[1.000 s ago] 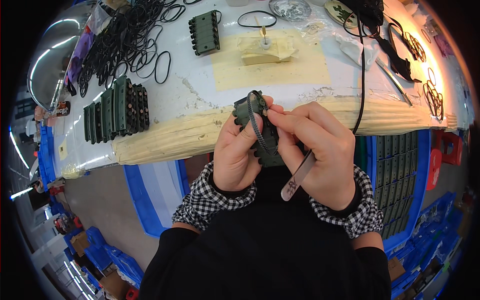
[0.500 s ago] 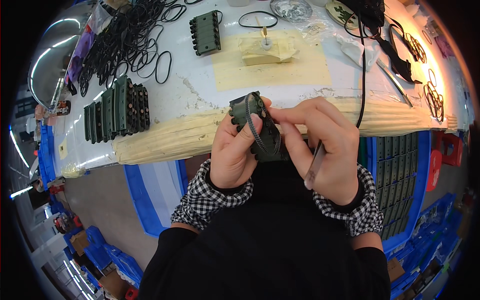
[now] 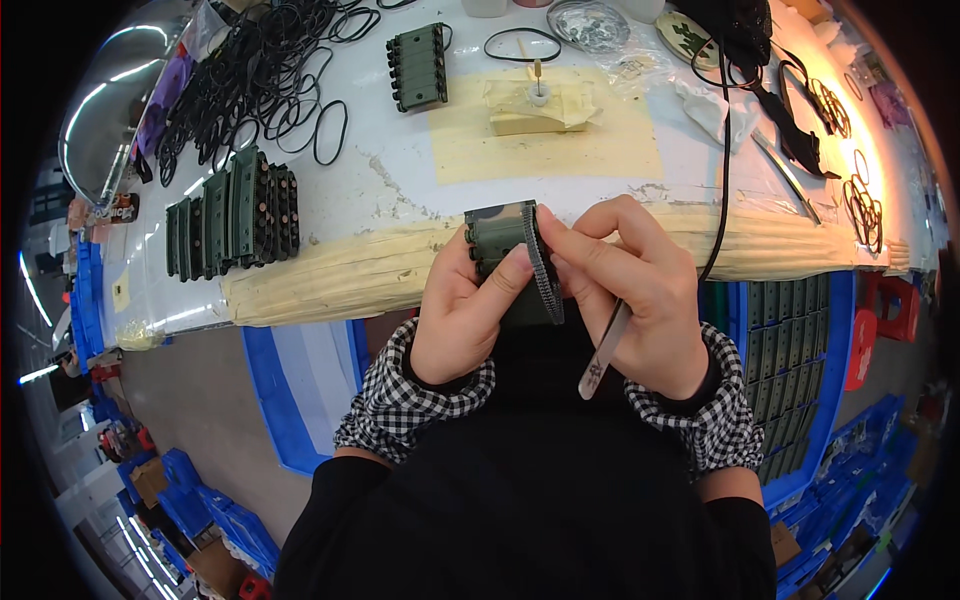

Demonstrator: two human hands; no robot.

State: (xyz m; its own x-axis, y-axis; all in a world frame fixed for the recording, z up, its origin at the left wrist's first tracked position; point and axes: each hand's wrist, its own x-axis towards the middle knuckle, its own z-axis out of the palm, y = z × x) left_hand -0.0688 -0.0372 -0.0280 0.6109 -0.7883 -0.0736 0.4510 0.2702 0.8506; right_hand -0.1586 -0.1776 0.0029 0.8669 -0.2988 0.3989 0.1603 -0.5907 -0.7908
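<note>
Over the table's front edge, my left hand [image 3: 455, 325] grips a dark green toy tank hull [image 3: 488, 236] with small wheels along its side, thumb on top. A black ribbed rubber track [image 3: 541, 265] runs along the hull's right side. My right hand [image 3: 650, 300] is closed, its thumb and forefinger pinching at the track's upper part. Held in the same hand, a pair of metal tweezers [image 3: 603, 358] sticks out below the palm toward me. The fingertips hide the exact contact with the track.
Several similar green hulls [image 3: 235, 220] stand together at left, and another hull [image 3: 417, 68] farther back. A heap of black rubber loops [image 3: 250, 70] lies at far left. Behind my hands is a tape-wrapped block [image 3: 540, 118]. A black cable [image 3: 727, 150] hangs right; a blue crate [image 3: 835, 380] holds green parts below.
The hull has turned, and the track, a loose loop across it before, now lies along its right side. My right hand has shifted slightly, swinging the tweezers' end lower and to the left.
</note>
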